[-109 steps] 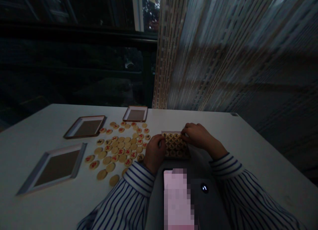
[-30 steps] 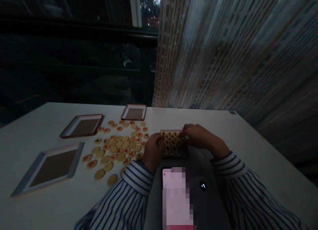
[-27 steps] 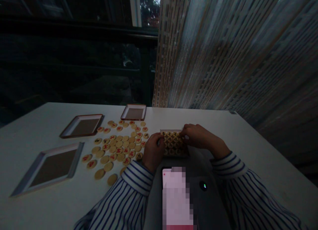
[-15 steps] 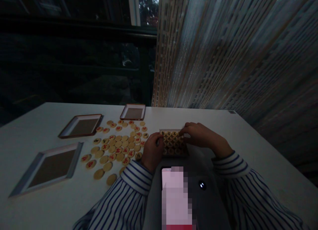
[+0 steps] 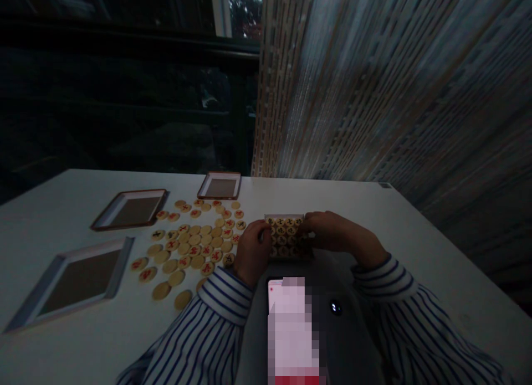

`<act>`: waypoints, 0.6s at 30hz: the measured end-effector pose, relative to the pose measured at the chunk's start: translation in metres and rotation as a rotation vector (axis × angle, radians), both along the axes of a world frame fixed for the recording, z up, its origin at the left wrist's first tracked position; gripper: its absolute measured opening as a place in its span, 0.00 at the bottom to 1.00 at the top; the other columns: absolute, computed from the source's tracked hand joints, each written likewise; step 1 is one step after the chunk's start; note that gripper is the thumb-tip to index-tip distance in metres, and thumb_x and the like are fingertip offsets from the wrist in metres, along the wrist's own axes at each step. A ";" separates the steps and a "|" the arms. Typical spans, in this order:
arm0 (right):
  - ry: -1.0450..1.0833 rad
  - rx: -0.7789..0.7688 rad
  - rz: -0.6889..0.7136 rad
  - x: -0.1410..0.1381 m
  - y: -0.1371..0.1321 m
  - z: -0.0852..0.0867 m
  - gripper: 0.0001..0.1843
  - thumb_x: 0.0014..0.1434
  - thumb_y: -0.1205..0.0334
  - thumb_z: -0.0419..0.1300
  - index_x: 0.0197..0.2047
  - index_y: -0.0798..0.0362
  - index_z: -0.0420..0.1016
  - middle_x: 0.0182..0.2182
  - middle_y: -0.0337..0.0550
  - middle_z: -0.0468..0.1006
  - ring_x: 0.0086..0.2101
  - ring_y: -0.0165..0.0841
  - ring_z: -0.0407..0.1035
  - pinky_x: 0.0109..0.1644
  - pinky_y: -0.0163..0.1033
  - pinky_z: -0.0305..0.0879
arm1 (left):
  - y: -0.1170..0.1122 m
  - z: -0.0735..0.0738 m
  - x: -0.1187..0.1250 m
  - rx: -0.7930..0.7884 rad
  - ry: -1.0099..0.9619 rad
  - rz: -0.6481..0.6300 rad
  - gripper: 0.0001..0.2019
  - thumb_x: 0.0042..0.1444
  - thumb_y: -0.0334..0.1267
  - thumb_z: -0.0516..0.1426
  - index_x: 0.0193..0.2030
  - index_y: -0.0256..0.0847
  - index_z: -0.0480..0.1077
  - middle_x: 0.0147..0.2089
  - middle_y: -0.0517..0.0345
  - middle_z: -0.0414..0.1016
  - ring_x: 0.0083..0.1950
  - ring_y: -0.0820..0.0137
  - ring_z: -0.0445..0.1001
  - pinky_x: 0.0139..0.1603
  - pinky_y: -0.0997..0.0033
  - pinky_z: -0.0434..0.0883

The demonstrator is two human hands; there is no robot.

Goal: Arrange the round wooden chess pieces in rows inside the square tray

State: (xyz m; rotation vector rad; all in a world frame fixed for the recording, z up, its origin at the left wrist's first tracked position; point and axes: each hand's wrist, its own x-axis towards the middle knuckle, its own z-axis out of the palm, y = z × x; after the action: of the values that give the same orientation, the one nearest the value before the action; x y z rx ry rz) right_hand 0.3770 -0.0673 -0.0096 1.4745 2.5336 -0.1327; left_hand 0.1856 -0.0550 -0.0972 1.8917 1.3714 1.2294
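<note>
A small box (image 5: 285,217) filled with round wooden game pieces marked in black sits on the white table (image 5: 62,352) in front of me. My left hand (image 5: 254,249) is curled against the box's left side, fingers closed on its edge. My right hand (image 5: 332,234) is curled against the right side, fingertips pressed on the pieces there. Both wrists wear striped sleeves. Left of the box lies a spread of several loose round pieces (image 5: 195,246), some with red marks, some blank side up.
Three shallow trays lie on the table: a large one (image 5: 68,282) near left, a brown-rimmed one (image 5: 129,209) farther back, a small one (image 5: 219,185) at the rear. A lit phone (image 5: 291,329) sits on a dark chest mount below. A beaded curtain (image 5: 374,86) hangs behind.
My right hand has slid a little nearer along the box's right side. The left hand stays on the left edge. The view has shifted slightly to the right.
</note>
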 end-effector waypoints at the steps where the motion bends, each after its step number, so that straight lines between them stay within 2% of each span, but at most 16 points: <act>1: 0.002 -0.002 0.001 -0.001 0.000 0.000 0.15 0.52 0.62 0.56 0.44 0.50 0.73 0.38 0.46 0.76 0.36 0.33 0.70 0.37 0.35 0.62 | 0.000 0.000 0.000 -0.002 0.000 -0.003 0.10 0.50 0.29 0.51 0.36 0.37 0.72 0.43 0.51 0.74 0.46 0.67 0.71 0.51 0.62 0.67; 18: -0.041 0.001 -0.012 -0.008 -0.002 0.005 0.11 0.52 0.63 0.54 0.38 0.52 0.75 0.36 0.47 0.77 0.34 0.35 0.71 0.34 0.36 0.62 | 0.000 0.001 0.001 0.002 -0.003 0.006 0.09 0.50 0.29 0.51 0.35 0.37 0.72 0.43 0.51 0.74 0.46 0.68 0.72 0.51 0.63 0.67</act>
State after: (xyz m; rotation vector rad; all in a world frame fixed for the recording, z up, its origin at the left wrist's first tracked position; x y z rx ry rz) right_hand 0.3689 -0.0692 -0.0044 1.4772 2.4935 -0.1022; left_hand 0.1862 -0.0552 -0.0958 1.8871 1.3760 1.2363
